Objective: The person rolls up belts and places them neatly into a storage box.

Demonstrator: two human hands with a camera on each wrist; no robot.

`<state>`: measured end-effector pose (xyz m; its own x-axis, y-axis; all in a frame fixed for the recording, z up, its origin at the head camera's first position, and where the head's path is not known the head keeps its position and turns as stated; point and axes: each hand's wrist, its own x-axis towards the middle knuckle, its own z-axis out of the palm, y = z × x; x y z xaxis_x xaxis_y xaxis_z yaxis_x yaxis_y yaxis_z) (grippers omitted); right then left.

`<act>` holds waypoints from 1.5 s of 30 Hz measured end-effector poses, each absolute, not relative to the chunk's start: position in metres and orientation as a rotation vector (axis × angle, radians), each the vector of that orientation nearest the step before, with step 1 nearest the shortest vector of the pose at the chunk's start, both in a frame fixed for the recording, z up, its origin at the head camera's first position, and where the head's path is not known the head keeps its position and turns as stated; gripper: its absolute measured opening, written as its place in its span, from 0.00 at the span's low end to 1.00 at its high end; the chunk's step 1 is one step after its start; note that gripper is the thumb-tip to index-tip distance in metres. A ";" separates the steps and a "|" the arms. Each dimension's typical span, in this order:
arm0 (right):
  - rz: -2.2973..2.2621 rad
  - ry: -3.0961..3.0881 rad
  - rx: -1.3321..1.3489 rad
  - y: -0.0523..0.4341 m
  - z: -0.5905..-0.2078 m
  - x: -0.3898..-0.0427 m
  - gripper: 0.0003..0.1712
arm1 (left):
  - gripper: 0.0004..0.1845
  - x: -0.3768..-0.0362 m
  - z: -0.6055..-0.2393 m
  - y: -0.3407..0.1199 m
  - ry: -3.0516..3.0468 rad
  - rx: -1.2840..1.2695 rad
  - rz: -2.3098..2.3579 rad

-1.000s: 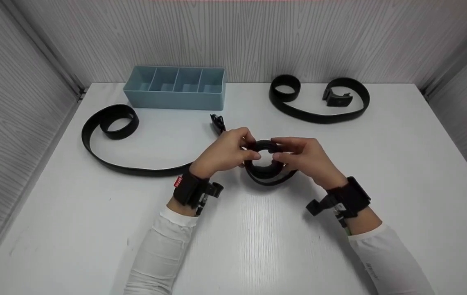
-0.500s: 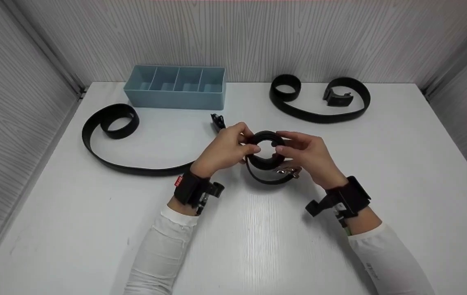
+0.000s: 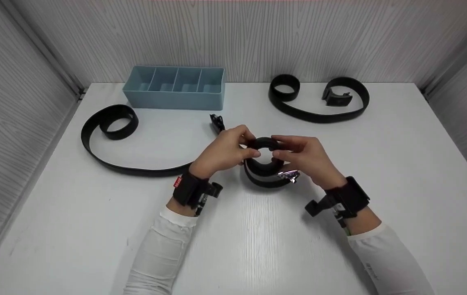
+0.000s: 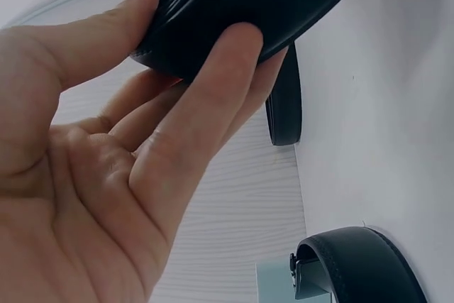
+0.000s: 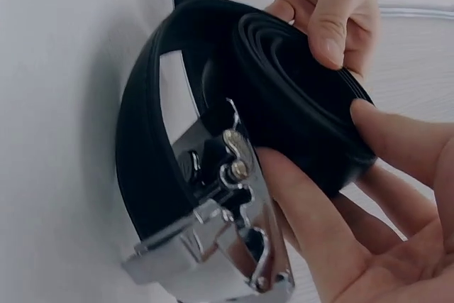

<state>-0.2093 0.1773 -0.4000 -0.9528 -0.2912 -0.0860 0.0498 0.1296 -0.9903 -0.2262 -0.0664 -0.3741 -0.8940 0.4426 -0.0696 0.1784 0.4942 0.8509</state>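
Note:
Between both hands is a black belt (image 3: 264, 169), wound into a roll of several layers. My left hand (image 3: 230, 148) pinches the roll's left side between thumb and fingers. Its right side is gripped by my right hand (image 3: 305, 156), thumb at the upper edge in the right wrist view. An outer turn of the belt (image 5: 142, 133) hangs loose below the roll and ends in a shiny metal buckle (image 5: 223, 225), close to my right fingers. From the left wrist, the dark outer face of the roll (image 4: 213, 19) shows above my fingertips.
A second black belt (image 3: 147, 172) lies at the left, its buckle (image 3: 217, 122) just beyond my left hand. Another black belt (image 3: 319, 119) curls at the back right. A blue four-slot box (image 3: 176, 100) stands by the back wall, on the white table (image 3: 233, 246).
The rolled belt rose and tipped toward me half a second ago, and is now slightly lower again. Its buckle has come into sight below my right hand. Both hands keep their hold.

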 end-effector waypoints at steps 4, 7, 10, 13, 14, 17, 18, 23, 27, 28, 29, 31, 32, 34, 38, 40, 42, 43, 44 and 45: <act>-2.068 2.062 -0.155 0.176 -0.404 -0.211 0.29 | 0.17 -0.227 -0.375 -0.066 2.446 0.448 1.450; -2.166 2.010 -0.101 0.177 -0.405 -0.212 0.29 | 0.16 -0.227 -0.375 -0.066 2.421 0.421 1.513; -2.187 1.990 -0.080 0.176 -0.406 -0.213 0.30 | 0.15 -0.227 -0.375 -0.066 2.416 0.438 1.541; -2.159 2.004 -0.109 0.177 -0.405 -0.213 0.30 | 0.13 -0.226 -0.374 -0.067 2.421 0.460 1.539; -2.150 2.008 -0.126 0.178 -0.404 -0.213 0.30 | 0.13 -0.226 -0.373 -0.067 2.424 0.470 1.533; -2.081 2.044 -0.187 0.181 -0.402 -0.212 0.30 | 0.13 -0.226 -0.371 -0.067 2.431 0.504 1.495; -2.052 2.060 -0.206 0.182 -0.401 -0.212 0.30 | 0.13 -0.225 -0.371 -0.068 2.435 0.515 1.480; -1.970 2.110 -0.250 0.183 -0.398 -0.211 0.29 | 0.13 -0.226 -0.370 -0.068 2.458 0.547 1.423; -2.033 2.105 -0.227 0.181 -0.399 -0.210 0.29 | 0.13 -0.227 -0.371 -0.067 2.454 0.517 1.467; -2.060 2.094 -0.217 0.180 -0.399 -0.210 0.29 | 0.13 -0.226 -0.371 -0.067 2.450 0.508 1.488; -2.088 2.081 -0.208 0.180 -0.399 -0.210 0.29 | 0.14 -0.226 -0.371 -0.067 2.444 0.495 1.512; -2.144 2.052 -0.189 0.179 -0.400 -0.210 0.30 | 0.14 -0.225 -0.371 -0.066 2.424 0.471 1.563; -2.171 2.038 -0.177 0.179 -0.400 -0.210 0.30 | 0.15 -0.225 -0.371 -0.066 2.411 0.459 1.589; -2.217 2.019 -0.151 0.179 -0.400 -0.209 0.29 | 0.16 -0.224 -0.372 -0.065 2.381 0.439 1.631; -2.260 2.011 -0.115 0.179 -0.400 -0.209 0.29 | 0.17 -0.224 -0.373 -0.065 2.350 0.435 1.664; -2.253 2.002 -0.116 0.179 -0.401 -0.210 0.29 | 0.16 -0.224 -0.373 -0.065 2.351 0.450 1.654; -2.231 1.992 -0.137 0.179 -0.401 -0.210 0.30 | 0.15 -0.224 -0.372 -0.067 2.358 0.464 1.633; -2.210 1.995 -0.155 0.179 -0.400 -0.210 0.30 | 0.14 -0.224 -0.372 -0.067 2.363 0.472 1.621; -2.181 2.007 -0.173 0.180 -0.400 -0.210 0.30 | 0.13 -0.225 -0.371 -0.068 2.365 0.482 1.607; -2.144 2.026 -0.197 0.180 -0.399 -0.210 0.30 | 0.13 -0.225 -0.371 -0.069 2.366 0.491 1.590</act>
<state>-0.2101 0.1804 -0.3991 -0.9742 -0.2238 -0.0304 0.0430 -0.0516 -0.9977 -0.2248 -0.0686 -0.3709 -0.9125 0.4087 -0.0177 0.1380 0.3484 0.9271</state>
